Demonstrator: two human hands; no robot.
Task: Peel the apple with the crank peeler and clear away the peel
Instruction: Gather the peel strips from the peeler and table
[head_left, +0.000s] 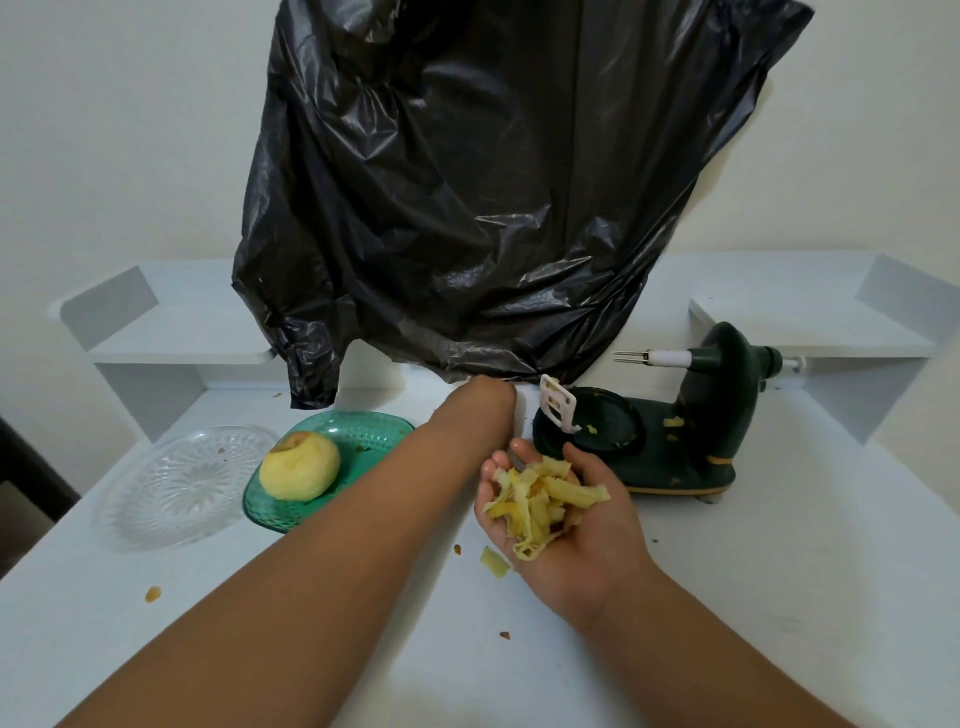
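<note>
My right hand (571, 525) is turned palm up in front of the peeler, its fingers cupped round a heap of yellow apple peel (540, 501). My left forearm (467, 421) reaches forward, and its hand is hidden behind the lower edge of a big black plastic bag (467, 208) that stands up over the table's back. The peeled apple (300, 466) lies on a green glass dish (374, 431) at the left. The dark green crank peeler (696, 415) stands at the right, with its prongs (631, 357) bare.
A clear glass plate (182, 483) sits left of the green dish. One loose strip of peel (493, 562) and small crumbs lie on the white table (779, 571). White raised shelves (171, 322) flank the table at both back corners.
</note>
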